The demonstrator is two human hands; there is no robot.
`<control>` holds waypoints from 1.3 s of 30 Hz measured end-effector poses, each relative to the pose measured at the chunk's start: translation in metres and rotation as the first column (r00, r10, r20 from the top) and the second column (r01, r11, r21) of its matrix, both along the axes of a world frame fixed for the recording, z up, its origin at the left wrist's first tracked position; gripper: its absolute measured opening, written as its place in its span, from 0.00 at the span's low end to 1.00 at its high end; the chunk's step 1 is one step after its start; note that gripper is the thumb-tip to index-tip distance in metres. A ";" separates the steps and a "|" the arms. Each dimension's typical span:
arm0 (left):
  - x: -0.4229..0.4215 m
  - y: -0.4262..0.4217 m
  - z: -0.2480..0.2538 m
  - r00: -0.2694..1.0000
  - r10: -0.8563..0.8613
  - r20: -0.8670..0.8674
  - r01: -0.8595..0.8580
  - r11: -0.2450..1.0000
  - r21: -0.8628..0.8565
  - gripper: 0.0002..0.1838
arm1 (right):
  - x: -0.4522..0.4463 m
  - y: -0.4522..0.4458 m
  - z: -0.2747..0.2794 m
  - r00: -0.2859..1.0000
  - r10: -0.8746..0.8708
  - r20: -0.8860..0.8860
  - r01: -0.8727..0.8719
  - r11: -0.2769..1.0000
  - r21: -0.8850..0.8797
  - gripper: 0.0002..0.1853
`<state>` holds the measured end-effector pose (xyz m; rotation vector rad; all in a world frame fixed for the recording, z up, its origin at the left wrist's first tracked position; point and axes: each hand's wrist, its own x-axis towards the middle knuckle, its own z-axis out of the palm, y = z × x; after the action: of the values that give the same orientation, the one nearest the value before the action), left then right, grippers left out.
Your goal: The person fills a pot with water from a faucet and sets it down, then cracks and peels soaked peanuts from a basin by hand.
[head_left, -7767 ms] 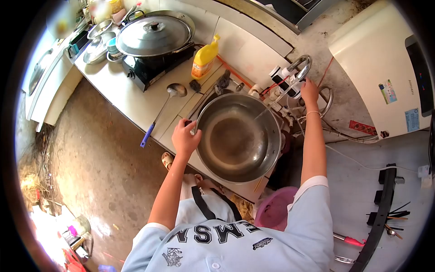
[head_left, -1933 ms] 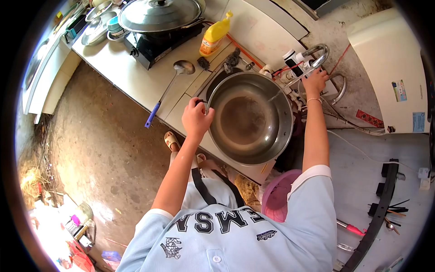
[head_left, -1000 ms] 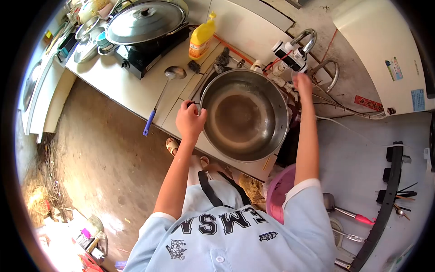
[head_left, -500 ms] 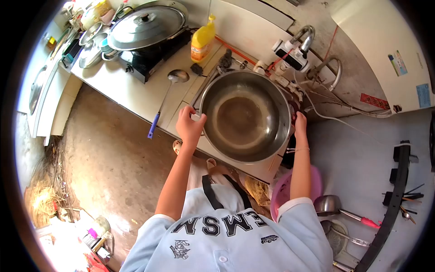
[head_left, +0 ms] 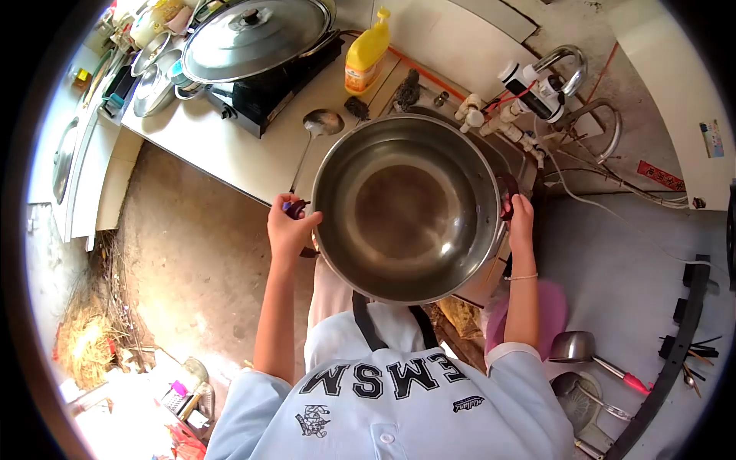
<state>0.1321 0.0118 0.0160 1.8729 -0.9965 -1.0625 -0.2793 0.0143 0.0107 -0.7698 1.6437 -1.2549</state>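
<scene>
A large steel pot (head_left: 402, 211) with clear liquid in it is in front of my body, close to my shirt and over the counter's front edge. My left hand (head_left: 291, 230) is closed round its dark left handle. On the other side my right hand (head_left: 520, 218) grips the right handle. Behind the pot, the faucet (head_left: 537, 92) with a white and black body shows no stream of water. A ladle (head_left: 322, 123) with a steel bowl lies on the counter, left of the pot's rim.
A yellow bottle (head_left: 368, 57) and dark scrubbers (head_left: 407, 90) stand behind the pot. A lidded wok (head_left: 257, 38) sits on a black stove (head_left: 264, 100) at the upper left. Below my right arm is a pink basin (head_left: 550, 314). Pans (head_left: 573, 346) hang at the lower right.
My right hand has gone from the faucet to the right handle. The stream of water has stopped. The pot, held in both hands, has come up and closer to my body.
</scene>
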 end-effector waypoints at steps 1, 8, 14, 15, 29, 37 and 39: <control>0.014 0.000 -0.003 1.000 -0.001 -0.028 0.001 1.000 -0.001 0.20 | 0.013 0.000 0.001 1.000 0.006 0.008 -0.006 1.000 0.012 0.11; 0.082 -0.005 0.006 0.996 0.009 0.089 -0.007 1.000 -0.019 0.17 | 0.095 -0.009 -0.005 0.999 -0.014 0.038 0.012 0.999 0.050 0.12; 0.134 -0.035 0.006 0.999 0.035 0.029 -0.036 0.998 0.054 0.18 | 0.144 -0.040 -0.023 0.999 -0.032 0.041 0.031 0.999 0.035 0.11; 0.141 -0.039 0.006 0.999 0.029 0.027 -0.031 0.998 0.055 0.18 | 0.151 -0.044 -0.025 0.997 -0.033 0.065 0.031 0.999 0.032 0.11; 0.175 -0.102 -0.018 0.996 -0.062 -0.056 0.065 0.997 0.044 0.19 | 0.193 -0.064 -0.014 0.988 -0.155 -0.006 0.155 0.986 0.066 0.12; 0.175 -0.119 -0.019 0.996 -0.092 -0.019 0.093 0.989 0.111 0.19 | 0.189 -0.058 -0.025 0.960 -0.248 0.132 0.241 0.968 0.065 0.12; 0.179 -0.116 -0.025 0.991 -0.128 -0.046 0.132 0.987 0.087 0.20 | 0.185 -0.054 -0.030 0.941 -0.294 0.171 0.283 0.955 0.085 0.11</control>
<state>0.3110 -0.1037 -0.0092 1.8710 -1.0753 -1.2354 -0.0938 -0.0398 -0.0197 -0.3722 1.6750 -1.4278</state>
